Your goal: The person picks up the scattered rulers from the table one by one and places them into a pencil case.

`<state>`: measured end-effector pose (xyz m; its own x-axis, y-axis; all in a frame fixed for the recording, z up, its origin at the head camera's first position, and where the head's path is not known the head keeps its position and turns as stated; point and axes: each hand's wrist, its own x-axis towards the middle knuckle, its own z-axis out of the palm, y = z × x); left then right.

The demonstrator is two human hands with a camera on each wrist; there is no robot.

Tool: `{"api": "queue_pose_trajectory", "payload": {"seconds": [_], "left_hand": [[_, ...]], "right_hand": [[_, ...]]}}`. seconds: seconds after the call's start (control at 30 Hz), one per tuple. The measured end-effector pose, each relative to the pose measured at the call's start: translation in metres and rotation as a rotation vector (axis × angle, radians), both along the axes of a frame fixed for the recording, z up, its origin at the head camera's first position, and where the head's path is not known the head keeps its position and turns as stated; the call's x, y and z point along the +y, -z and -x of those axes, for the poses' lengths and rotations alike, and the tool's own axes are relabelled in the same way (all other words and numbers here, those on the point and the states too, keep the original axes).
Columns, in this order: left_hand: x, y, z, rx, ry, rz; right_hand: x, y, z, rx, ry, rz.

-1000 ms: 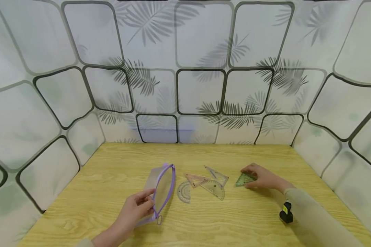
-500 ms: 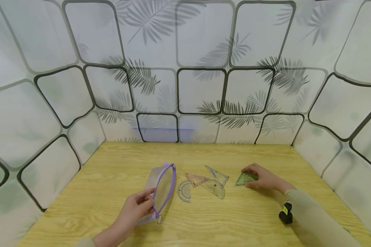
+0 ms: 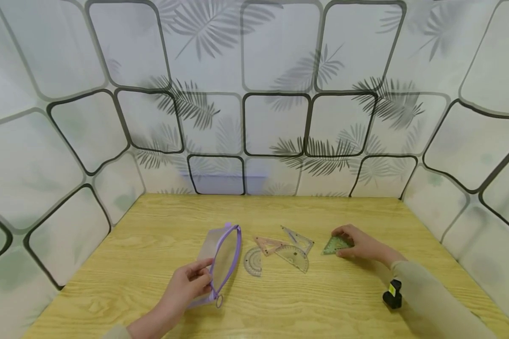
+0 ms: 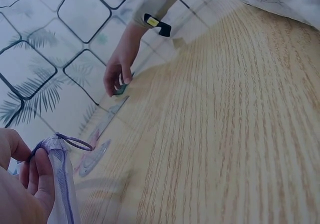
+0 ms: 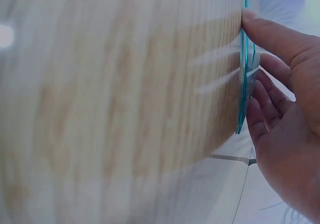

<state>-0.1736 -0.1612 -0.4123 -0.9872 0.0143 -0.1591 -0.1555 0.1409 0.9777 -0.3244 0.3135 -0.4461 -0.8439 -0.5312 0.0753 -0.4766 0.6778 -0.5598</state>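
My left hand [image 3: 184, 288] holds a clear zip pouch [image 3: 209, 241] with purple trim by its near rim. The pouch's mouth gapes toward the right, and its ring pull [image 4: 75, 143] hangs at the near end. At the right, my right hand [image 3: 362, 245] grips a green set square [image 3: 334, 245] by its edges between thumb and fingers, at the tabletop. Between the hands lie a small clear protractor [image 3: 249, 263], a pinkish set square [image 3: 263, 246], a larger protractor [image 3: 296, 256] overlapping it, and a clear set square [image 3: 308, 246] touching that group.
The wood-grain table [image 3: 288, 301] runs back to a patterned curtain [image 3: 275, 125], which also closes off both sides. A black device with a yellow label [image 3: 392, 294] is on the right sleeve.
Almost nothing differs. Both hands keep their places, with the pouch and the green set square still held; the view has shifted very slightly.
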Motion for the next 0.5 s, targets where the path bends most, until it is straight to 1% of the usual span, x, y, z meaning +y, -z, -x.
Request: {"api": "queue_pose_trajectory", "payload": {"seconds": [0.2,0.5], "left_hand": [[-0.0004,0.0001,0.0005,0.008,0.008,-0.009],[0.0012,-0.0011,0.0010,0.000,-0.010,-0.005]], "right_hand": [[-0.0009,-0.0023,-0.0010,-0.024,0.013,-0.018],[-0.0022,-0.0046,0.0011,-0.032,0.000,-0.032]]}}
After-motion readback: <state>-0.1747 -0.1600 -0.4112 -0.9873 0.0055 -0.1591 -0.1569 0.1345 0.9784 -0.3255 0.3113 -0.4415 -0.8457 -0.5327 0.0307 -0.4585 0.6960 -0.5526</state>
